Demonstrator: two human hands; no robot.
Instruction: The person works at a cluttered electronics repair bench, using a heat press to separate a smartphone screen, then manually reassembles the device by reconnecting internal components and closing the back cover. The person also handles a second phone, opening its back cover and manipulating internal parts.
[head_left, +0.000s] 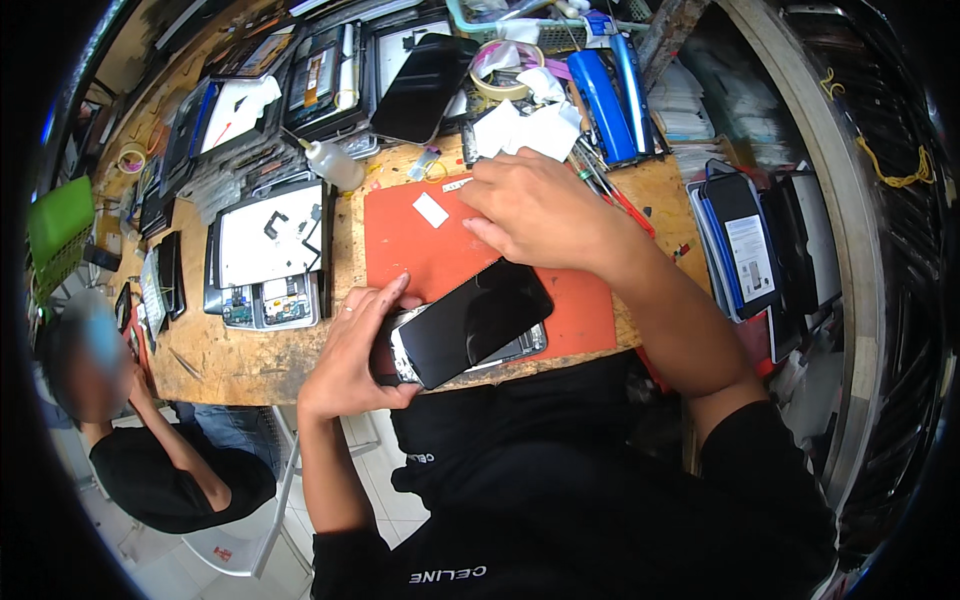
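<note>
On an orange-red mat (400,222) lies an opened phone body (528,343), its inner parts showing at the lower right and left ends. A black glass phone screen (478,318) rests askew over it, tilted up to the right. My left hand (352,352) grips the phone's left end, thumb at the near edge and fingers at the far edge. Just beyond the screen's upper end, my right hand (525,212) is closed with curled fingers over the mat; what they hold, if anything, is hidden. A small white rectangular piece (431,210) lies left of it.
Left of the mat sits a stack of tablet-like devices (268,250) with small parts on top. Behind are a dropper bottle (335,166), a large black phone (424,88), tape rolls, a blue case (600,108) and tweezers. Another person (170,470) sits at far left.
</note>
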